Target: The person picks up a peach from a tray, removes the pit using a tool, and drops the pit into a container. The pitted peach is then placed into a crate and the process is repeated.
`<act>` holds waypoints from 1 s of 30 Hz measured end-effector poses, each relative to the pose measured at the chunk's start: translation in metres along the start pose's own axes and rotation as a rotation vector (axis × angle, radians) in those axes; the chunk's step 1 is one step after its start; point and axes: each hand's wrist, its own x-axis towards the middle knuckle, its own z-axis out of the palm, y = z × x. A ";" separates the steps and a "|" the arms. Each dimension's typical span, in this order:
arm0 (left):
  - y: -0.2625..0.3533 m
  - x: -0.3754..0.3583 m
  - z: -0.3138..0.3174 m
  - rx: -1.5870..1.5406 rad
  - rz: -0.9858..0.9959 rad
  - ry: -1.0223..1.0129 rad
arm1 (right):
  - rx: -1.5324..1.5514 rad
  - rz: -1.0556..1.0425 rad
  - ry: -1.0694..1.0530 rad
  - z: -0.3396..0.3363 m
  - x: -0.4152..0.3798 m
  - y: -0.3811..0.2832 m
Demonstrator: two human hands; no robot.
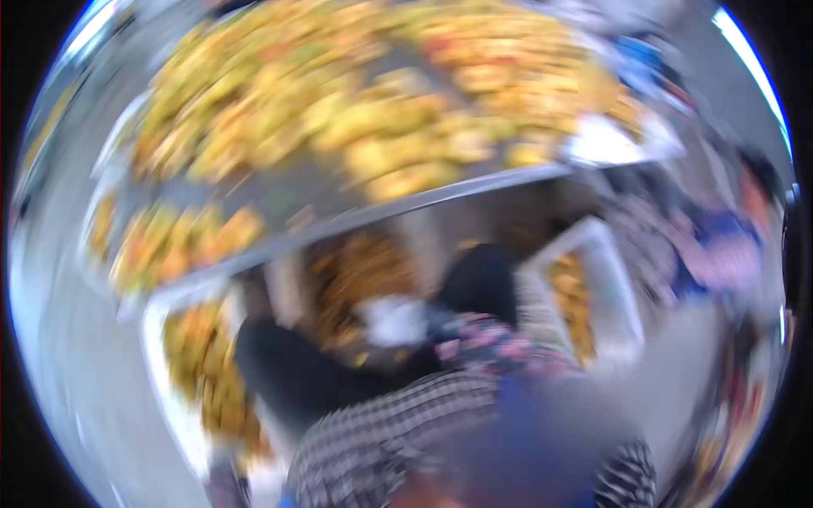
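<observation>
Motion smears the whole head view. My right hand (394,322) seems to be in a white glove, at the end of a flower-patterned sleeve (483,339). It is low between my dark-trousered knees, over a heap of orange-brown pieces (360,279) that look like peelings or scraps. Whether it holds something I cannot tell. My left hand does not show; a checked garment (398,415) fills the lower middle. In front of my knees runs the metal rim of a wide table (423,196), heaped with yellow and orange fruit (254,110).
A white crate (174,406) of yellow-brown fruit stands at my left. Another white crate (622,296) with orange pieces is at my right. On the table's right part lies a white item (603,142). Another person (720,245) in blue and pink is beyond the right crate.
</observation>
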 end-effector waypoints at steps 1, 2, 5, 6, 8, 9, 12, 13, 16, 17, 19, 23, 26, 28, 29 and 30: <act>-0.038 -0.071 -0.009 0.066 -0.170 0.004 | -0.123 0.008 0.102 0.036 -0.004 0.028; -0.037 -0.062 -0.016 0.063 -0.179 0.059 | -0.242 0.028 0.201 0.066 0.001 0.064; -0.005 -0.004 -0.036 -0.212 -0.174 0.435 | -0.138 0.018 -0.194 0.001 0.017 0.028; -0.001 0.020 -0.046 -0.205 -0.089 0.471 | -0.557 -0.402 -0.182 0.010 0.008 0.068; -0.012 0.069 -0.035 -0.178 0.029 0.596 | 0.029 0.395 -0.311 -0.002 0.025 -0.010; -0.015 0.084 -0.035 -0.130 -0.013 0.598 | -0.037 0.379 -0.300 0.002 0.029 -0.006; -0.024 0.102 -0.028 0.089 -0.229 0.466 | -0.206 0.341 -0.286 0.019 0.013 0.061; -0.029 0.096 -0.022 0.062 -0.239 0.460 | -0.266 0.335 -0.286 0.024 0.007 0.080; -0.024 0.062 -0.023 0.085 -0.291 0.473 | -0.189 0.328 -0.223 0.033 0.001 0.096; -0.021 0.041 -0.029 0.090 -0.375 0.386 | -0.171 0.302 -0.191 0.036 0.001 0.101; -0.052 0.015 -0.016 -0.274 -0.534 0.195 | -0.272 0.280 -0.219 0.028 0.007 0.091; -0.106 -0.044 0.015 -0.216 -0.392 0.235 | -0.140 0.228 -0.239 0.024 0.027 0.074; -0.114 -0.091 0.017 -0.024 -0.310 0.231 | 0.149 0.574 -0.322 0.027 0.028 0.069; -0.105 -0.109 0.002 -0.098 -0.495 0.110 | 0.234 0.739 -0.365 0.013 0.039 0.030; -0.101 -0.112 -0.003 -0.139 -0.579 0.061 | 0.055 0.411 -0.324 0.013 0.039 0.038; -0.106 -0.120 0.010 -0.065 -0.602 0.131 | -0.118 0.086 -0.273 0.014 0.033 0.059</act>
